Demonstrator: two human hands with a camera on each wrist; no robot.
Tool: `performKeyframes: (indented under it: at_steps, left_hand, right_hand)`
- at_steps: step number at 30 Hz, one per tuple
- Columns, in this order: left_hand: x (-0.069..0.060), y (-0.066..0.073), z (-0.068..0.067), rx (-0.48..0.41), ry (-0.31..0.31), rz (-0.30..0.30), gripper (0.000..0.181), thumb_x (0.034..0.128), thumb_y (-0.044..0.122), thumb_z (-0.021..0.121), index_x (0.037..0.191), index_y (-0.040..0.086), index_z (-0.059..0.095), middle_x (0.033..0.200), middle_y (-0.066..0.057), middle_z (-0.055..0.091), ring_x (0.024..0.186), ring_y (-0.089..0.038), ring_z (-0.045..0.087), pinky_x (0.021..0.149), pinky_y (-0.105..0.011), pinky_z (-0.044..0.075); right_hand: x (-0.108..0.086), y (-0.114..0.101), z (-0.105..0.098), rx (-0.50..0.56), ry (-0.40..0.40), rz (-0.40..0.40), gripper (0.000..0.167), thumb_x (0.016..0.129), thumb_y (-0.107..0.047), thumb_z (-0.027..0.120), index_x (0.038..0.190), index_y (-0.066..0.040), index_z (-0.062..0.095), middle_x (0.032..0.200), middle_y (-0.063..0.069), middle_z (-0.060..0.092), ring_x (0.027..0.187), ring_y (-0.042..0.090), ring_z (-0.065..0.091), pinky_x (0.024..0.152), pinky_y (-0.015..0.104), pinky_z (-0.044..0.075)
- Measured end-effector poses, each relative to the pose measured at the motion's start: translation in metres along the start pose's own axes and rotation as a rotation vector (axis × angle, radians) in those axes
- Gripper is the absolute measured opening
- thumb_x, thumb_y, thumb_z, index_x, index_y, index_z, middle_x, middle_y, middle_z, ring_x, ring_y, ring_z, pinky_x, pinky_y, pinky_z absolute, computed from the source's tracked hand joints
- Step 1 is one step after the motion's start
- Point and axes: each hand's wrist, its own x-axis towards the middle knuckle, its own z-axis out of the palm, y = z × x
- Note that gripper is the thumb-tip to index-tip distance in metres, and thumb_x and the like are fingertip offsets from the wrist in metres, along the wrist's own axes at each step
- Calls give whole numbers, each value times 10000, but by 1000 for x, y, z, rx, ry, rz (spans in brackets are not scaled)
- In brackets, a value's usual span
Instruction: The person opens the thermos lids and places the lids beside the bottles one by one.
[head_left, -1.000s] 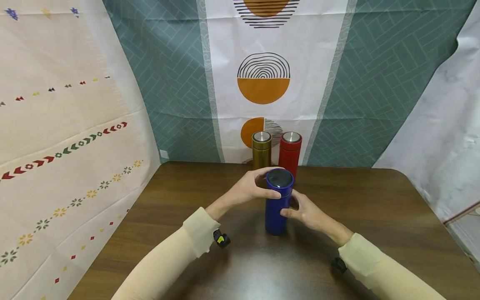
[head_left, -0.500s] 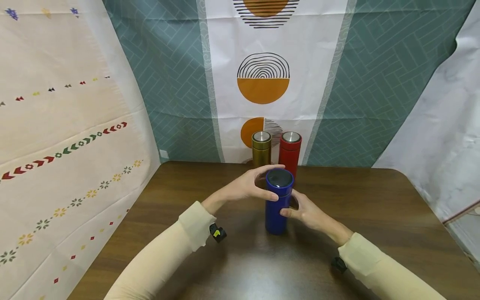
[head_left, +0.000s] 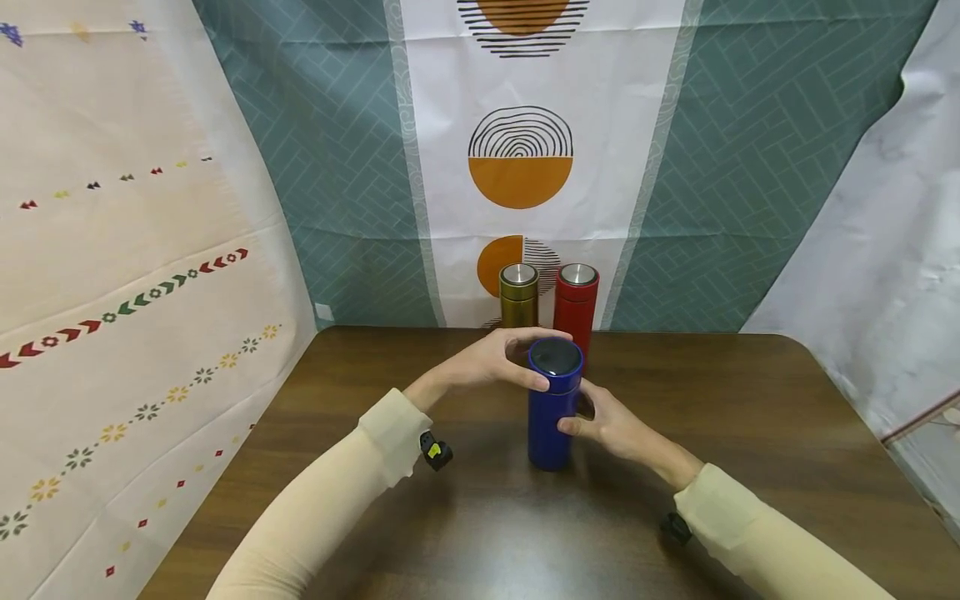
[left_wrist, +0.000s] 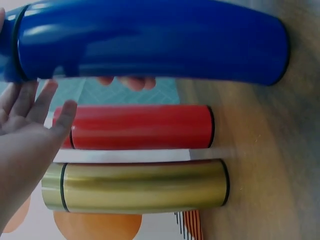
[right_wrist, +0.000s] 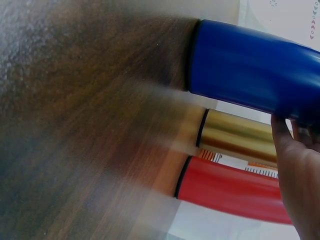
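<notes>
A blue flask (head_left: pixel 551 425) with a dark top stands upright on the wooden table. My left hand (head_left: pixel 498 358) curves its thumb and fingers round the flask's lid end; in the left wrist view, the fingers of that hand (left_wrist: pixel 30 115) lie beside the blue flask (left_wrist: pixel 155 40). Lower down, from the right, my right hand (head_left: pixel 618 425) grips the flask's body. In the right wrist view, that hand (right_wrist: pixel 302 175) touches the side of the blue flask (right_wrist: pixel 255 70).
Behind the blue flask stand a gold flask (head_left: pixel 519 304) and a red flask (head_left: pixel 576 308), side by side near the back of the table (head_left: pixel 375 358). Patterned cloths (head_left: pixel 337 167) hang behind and at the left.
The left hand has shifted slightly, its thumb higher on the lid. The head view has turned a little to the right. The right hand keeps its hold, and the blue flask stays upright.
</notes>
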Motion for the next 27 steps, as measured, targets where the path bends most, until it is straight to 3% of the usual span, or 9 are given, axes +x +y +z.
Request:
performKeyframes:
  at_steps: [3,10,14,18,23,27]
  left_hand:
    - [-2,-2,8,12,73,20,650,927,231,767,1527,196,522,1476,-73,582,1361,-289,537,1074,-422,496]
    - [-6,0,37,23,315,38,644,889,251,825,1456,172,530,1446,-84,576,1387,-299,501,1123,-535,425]
    - [-8,1,46,6,375,37,672,887,273,833,1465,168,507,1450,-98,564,1368,-330,516,1121,-571,416]
    - [-10,0,40,22,307,40,796,892,355,816,1558,176,418,1546,-78,483,1425,-334,462,1140,-585,397]
    - [-10,3,20,73,120,42,938,874,478,796,1634,235,303,1598,-8,421,1472,-270,407,1182,-545,360]
    - [-7,6,5,66,-25,36,917,885,441,786,1640,236,307,1624,19,400,1492,-250,381,1196,-515,346]
  right_hand:
    - [0,1,0,-2,5,-10,726,993,-258,705,1557,44,363,1503,230,532,1396,469,483,1121,711,343]
    - [0,1,0,9,12,-22,740,987,-250,708,1568,36,350,1518,235,516,1395,478,484,1116,713,347]
    - [-1,-1,0,10,12,-31,744,988,-260,707,1572,29,347,1523,236,510,1390,480,488,1111,704,361]
    - [-1,-1,1,17,6,-25,737,991,-260,706,1569,29,350,1524,238,508,1390,482,488,1111,704,364]
    - [0,1,2,27,-2,-6,734,994,-260,704,1570,23,348,1534,232,498,1404,482,471,1115,712,352]
    - [0,2,2,13,3,-12,720,994,-259,704,1555,38,364,1511,235,521,1400,483,475,1115,718,345]
